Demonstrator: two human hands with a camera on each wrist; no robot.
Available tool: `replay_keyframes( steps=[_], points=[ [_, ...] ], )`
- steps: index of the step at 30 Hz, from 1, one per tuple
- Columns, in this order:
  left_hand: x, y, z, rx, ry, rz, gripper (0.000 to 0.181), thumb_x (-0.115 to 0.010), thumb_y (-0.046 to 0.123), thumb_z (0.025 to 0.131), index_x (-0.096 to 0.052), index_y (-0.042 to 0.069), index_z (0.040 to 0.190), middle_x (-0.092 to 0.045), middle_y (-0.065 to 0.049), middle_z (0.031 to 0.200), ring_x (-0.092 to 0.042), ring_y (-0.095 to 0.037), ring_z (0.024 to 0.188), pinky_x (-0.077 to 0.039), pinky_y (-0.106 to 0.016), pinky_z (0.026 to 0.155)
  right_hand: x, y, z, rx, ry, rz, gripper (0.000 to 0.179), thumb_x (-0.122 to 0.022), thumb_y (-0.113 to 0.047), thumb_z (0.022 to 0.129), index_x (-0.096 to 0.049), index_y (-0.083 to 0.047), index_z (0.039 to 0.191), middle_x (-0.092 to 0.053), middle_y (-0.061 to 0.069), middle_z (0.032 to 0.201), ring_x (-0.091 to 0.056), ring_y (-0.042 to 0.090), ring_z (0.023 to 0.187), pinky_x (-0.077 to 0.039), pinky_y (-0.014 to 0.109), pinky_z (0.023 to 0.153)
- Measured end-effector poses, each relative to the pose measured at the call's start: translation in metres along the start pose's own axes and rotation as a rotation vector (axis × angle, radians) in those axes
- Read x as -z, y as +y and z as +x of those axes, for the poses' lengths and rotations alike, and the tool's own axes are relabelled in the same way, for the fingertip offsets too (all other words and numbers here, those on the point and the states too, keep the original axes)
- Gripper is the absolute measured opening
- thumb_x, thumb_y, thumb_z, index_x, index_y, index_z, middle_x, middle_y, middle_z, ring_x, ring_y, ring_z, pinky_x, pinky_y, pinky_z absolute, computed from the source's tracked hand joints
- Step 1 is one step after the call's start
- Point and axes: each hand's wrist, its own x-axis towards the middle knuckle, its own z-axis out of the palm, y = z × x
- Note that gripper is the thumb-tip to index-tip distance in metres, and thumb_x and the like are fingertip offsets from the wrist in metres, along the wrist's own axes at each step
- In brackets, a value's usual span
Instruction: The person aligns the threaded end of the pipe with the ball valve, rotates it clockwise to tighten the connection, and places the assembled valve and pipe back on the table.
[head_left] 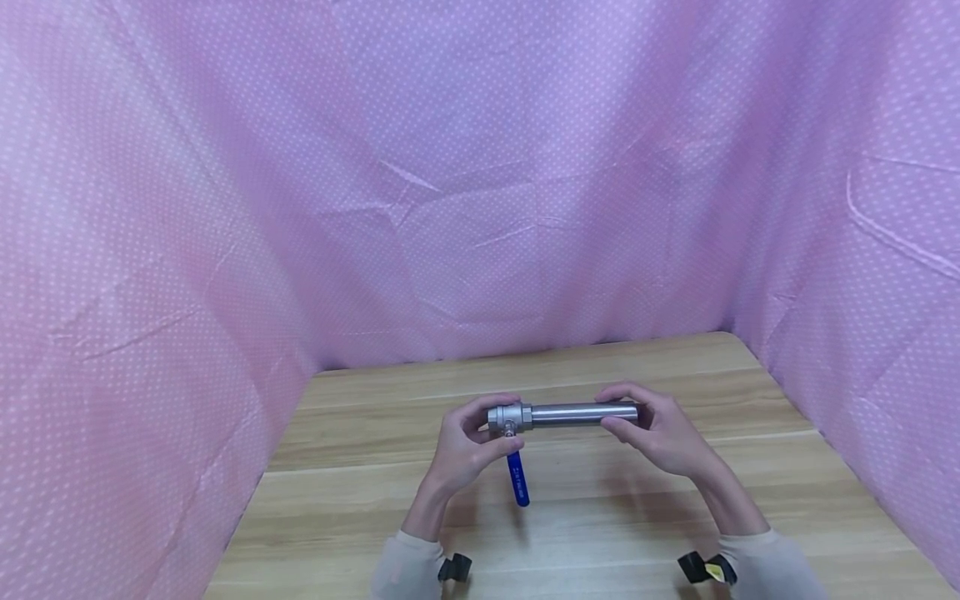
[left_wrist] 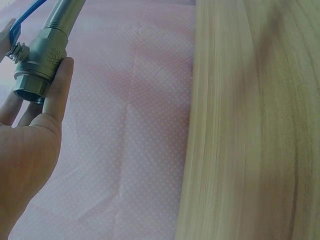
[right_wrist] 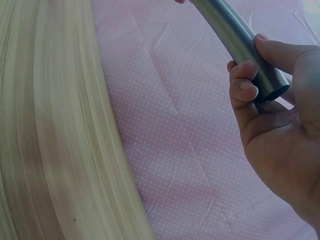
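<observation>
A metal ball valve with a blue lever handle is joined to a steel pipe, and the two are held level above the table. My left hand grips the valve body, its thumb by the base of the lever, which points toward me. In the left wrist view the open threaded end of the valve sits among the fingers. At the pipe's other end, my right hand grips it between thumb and curled fingers. The right wrist view shows the hollow end of the pipe near the palm.
A light wood-grain table lies beneath both hands. Pink cloth with white dots hangs behind the table and along both sides. Black straps show at the wrists over pale sleeves.
</observation>
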Motion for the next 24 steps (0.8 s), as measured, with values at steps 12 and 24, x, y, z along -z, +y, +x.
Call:
replay_keyframes(
  steps=[12,24],
  points=[
    [0.0018,0.0010,-0.0003,-0.018,-0.007,0.004,0.056,-0.089,0.000,0.091,-0.072,0.006,0.144,-0.072,-0.026,0.142,-0.074,-0.014,0.120,-0.070,-0.036,0.105,-0.0025,-0.0014,0.0017,-0.018,-0.021,0.055,0.022,-0.064,0.003,0.111,-0.072,-0.003,0.130,-0.060,0.007,0.075,-0.053,0.007,0.061,-0.047,0.027,0.045],
    [-0.0002,-0.0039,0.0001,0.031,-0.010,-0.002,0.058,-0.089,0.002,0.090,-0.072,0.010,0.145,-0.071,-0.022,0.144,-0.075,-0.016,0.121,-0.069,-0.038,0.107,-0.0041,0.0002,-0.0001,-0.079,-0.007,0.024,0.028,-0.075,0.001,0.105,-0.071,-0.001,0.133,-0.067,-0.004,0.082,-0.056,0.002,0.065,-0.049,0.025,0.048]
  ],
)
